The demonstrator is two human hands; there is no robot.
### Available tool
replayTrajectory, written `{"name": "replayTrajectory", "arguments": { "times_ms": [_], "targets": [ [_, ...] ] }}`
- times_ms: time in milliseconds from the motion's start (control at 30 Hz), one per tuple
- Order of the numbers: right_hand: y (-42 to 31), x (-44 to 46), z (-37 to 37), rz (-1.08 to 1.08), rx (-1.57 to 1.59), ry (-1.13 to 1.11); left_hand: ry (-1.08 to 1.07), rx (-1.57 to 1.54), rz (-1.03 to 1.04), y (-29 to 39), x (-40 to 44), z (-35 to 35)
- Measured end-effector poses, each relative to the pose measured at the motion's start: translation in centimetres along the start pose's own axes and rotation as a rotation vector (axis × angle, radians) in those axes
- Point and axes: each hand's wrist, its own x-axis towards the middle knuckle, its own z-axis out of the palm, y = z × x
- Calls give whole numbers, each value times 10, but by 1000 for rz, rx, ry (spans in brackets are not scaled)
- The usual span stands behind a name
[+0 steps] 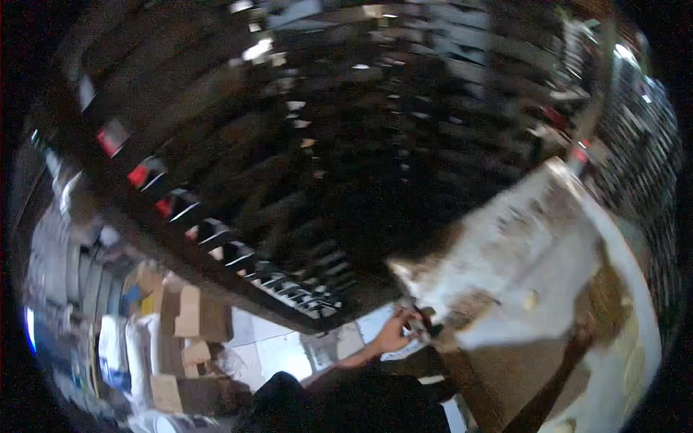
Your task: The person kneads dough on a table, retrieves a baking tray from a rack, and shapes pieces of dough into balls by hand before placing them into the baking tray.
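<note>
In the head view, pretty much everything is smeared by blur, so some of this has to be hedged. A small dark item (426, 315) seems to be pinched in the curled fingers of the left hand (395, 332), right by the near left corner of a stained white surface (520, 252); what it is can't be made out. The item could easily be dropped if that pinch is loosened, and it'd probably be lost on the tiled floor (278, 353) below. Knuckles could also be knocked on that corner, since the hand is held so close to it. On the right, a dark arm-like shape (556, 386) is seen across the surface, maybe the right arm, but whether any fingers there are closed or relaxed can't be told. If the surface was leaned on unevenly, it might be tipped. Cardboard boxes (195, 314) are piled at lower left, and could be bumped by a careless turn.
</note>
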Motion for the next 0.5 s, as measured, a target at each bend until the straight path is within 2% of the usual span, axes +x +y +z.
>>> {"name": "replayTrajectory", "arguments": {
  "times_ms": [33, 67, 100, 133, 167, 233, 267, 333, 400, 467, 500],
  "targets": [
    [-98, 16, 49, -83, 114, -107, -54, 75, -2, -12, -15, -33],
    [-234, 30, 35, -239, 146, -219, -60, -47, -179, -3, -30, -68],
    [-371, 44, 21, -389, 195, -339, 4, -22, -297, -8, -45, -94],
    [-438, 51, 58, -565, 430, -288, 119, 32, -259, -23, -64, -124],
    [-545, 51, 18, -706, 598, -329, 227, 92, -214, -39, -84, -152],
    [-676, 56, -18, -1004, 860, -138, 555, 328, -209, -53, -127, -198],
    [-731, 62, -48, -1176, 907, 19, 631, 342, -267, -64, -153, -217],
    [-831, 69, -105, -1371, 1044, 339, 844, 289, -435, -83, -204, -246],
    [-934, 78, -154, -1435, 1193, 651, 1071, 206, -599, -92, -254, -254],
    [-1038, 89, -180, -1366, 1271, 685, 1228, 192, -698, -105, -289, -246],
    [-1024, 81, -234, -1375, 926, -46, 1289, 186, -747, -111, -303, -239]
  ]
}}
